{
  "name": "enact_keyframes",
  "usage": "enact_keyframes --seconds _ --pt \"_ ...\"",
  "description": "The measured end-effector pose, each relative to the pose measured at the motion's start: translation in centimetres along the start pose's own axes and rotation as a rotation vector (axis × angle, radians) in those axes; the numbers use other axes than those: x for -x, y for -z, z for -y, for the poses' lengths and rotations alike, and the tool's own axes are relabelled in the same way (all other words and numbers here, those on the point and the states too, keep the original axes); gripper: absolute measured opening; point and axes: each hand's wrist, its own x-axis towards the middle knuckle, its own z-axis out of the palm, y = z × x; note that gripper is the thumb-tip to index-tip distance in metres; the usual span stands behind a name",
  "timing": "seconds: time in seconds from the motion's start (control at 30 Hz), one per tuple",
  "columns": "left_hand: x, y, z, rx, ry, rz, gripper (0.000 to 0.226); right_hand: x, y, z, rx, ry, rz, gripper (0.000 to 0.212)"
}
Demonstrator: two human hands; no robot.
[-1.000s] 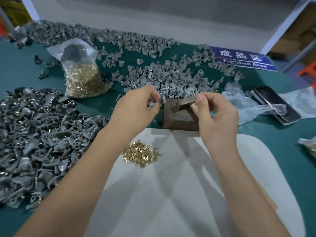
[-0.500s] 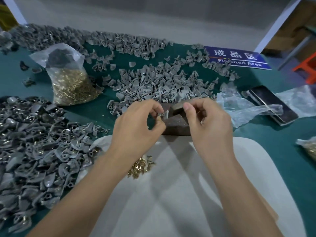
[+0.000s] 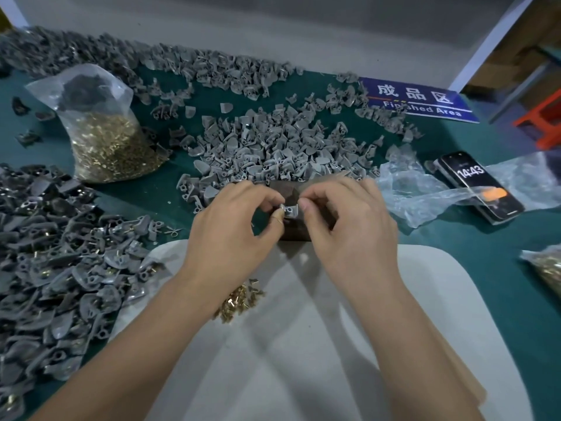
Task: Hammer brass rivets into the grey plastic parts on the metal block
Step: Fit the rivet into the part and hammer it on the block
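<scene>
Head view: both hands, left and right, pinch one grey part over the block, a rivet apparently going in, many parts left.

Both hands cover most of the metal block; only its near face and a strip at twelve o'clock show. The left hand hides whatever its fingertips pinch beside the grey plastic part. The rivet bag at three o'clock runs off frame.
</scene>
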Motion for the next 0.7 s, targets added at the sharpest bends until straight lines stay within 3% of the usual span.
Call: enact_keyframes --seconds 0.7 --pt "-0.1 -0.2 0.4 0.129 -0.019 -0.024 0.013 -1.2 -0.5 0.7 0.042 0.038 0.209 0.008"
